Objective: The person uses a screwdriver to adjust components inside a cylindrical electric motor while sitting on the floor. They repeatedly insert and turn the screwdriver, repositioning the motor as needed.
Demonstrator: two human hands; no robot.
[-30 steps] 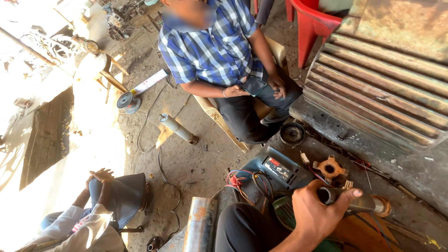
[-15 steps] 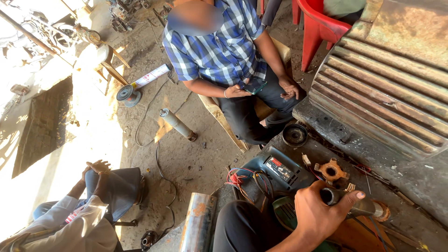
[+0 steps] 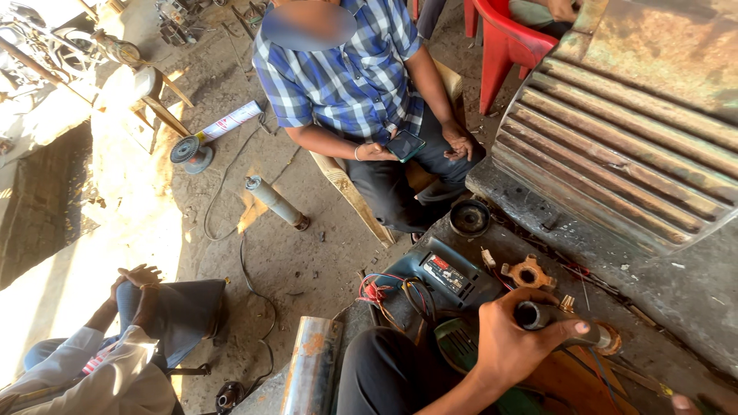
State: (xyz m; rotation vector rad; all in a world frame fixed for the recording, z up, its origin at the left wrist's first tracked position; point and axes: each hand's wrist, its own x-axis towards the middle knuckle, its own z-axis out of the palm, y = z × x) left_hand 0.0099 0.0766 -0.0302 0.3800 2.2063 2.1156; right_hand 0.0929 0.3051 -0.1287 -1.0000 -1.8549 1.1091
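Left hand (image 3: 511, 346) closed around dark, hollow, cylindrical metal tube (image 3: 555, 317), near front edge of gritty grey concrete slab (image 3: 676, 296). Right hand (image 3: 686, 403) barely visible at bottom edge; grip undeterminable. Rusty lobed flange (image 3: 527, 273) just beyond.

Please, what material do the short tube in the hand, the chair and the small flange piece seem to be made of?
Tube: probably steel, dull grey, hollow dark end.
Chair: likely moulded plastic, glossy red, one smooth piece.
Flange piece: perhaps cast brass or bronze, matte orange-tan, rough lobed edges.
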